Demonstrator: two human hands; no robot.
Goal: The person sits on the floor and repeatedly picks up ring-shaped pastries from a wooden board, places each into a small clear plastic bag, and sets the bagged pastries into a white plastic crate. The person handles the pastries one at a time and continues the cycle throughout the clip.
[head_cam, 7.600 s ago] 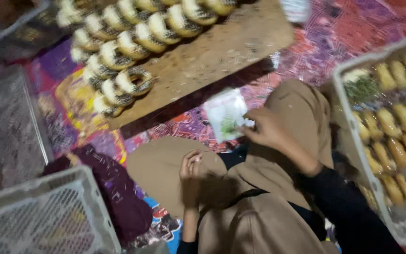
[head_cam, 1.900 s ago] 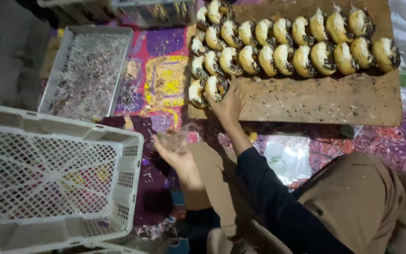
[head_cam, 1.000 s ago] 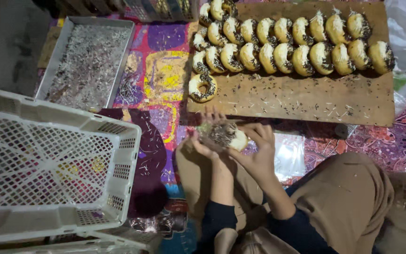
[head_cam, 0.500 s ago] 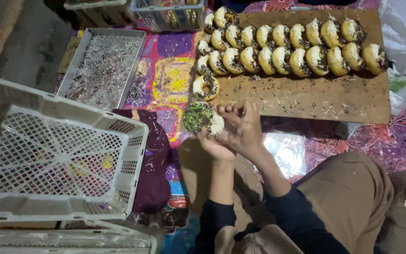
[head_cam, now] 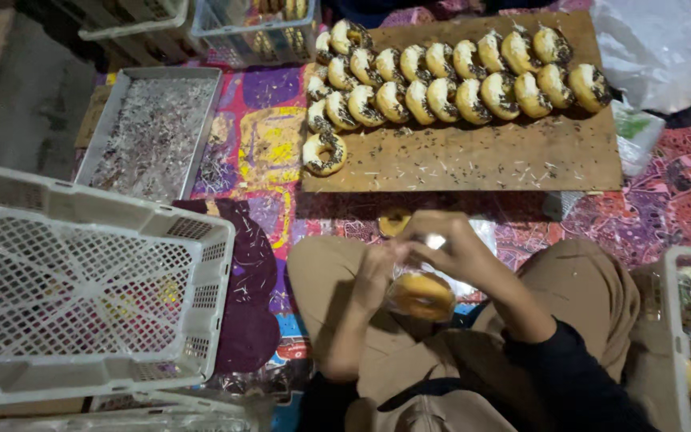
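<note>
My left hand (head_cam: 377,272) and right hand (head_cam: 449,244) both have a tight grip on a donut in a clear bag (head_cam: 420,294). I hold it over my lap, near the wooden board (head_cam: 473,156) of donuts.

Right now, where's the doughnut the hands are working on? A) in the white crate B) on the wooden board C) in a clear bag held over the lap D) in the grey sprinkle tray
C: both hands, left and right, grip a clear plastic bag with a doughnut inside it, over the lap, apart from the wooden board.
</note>
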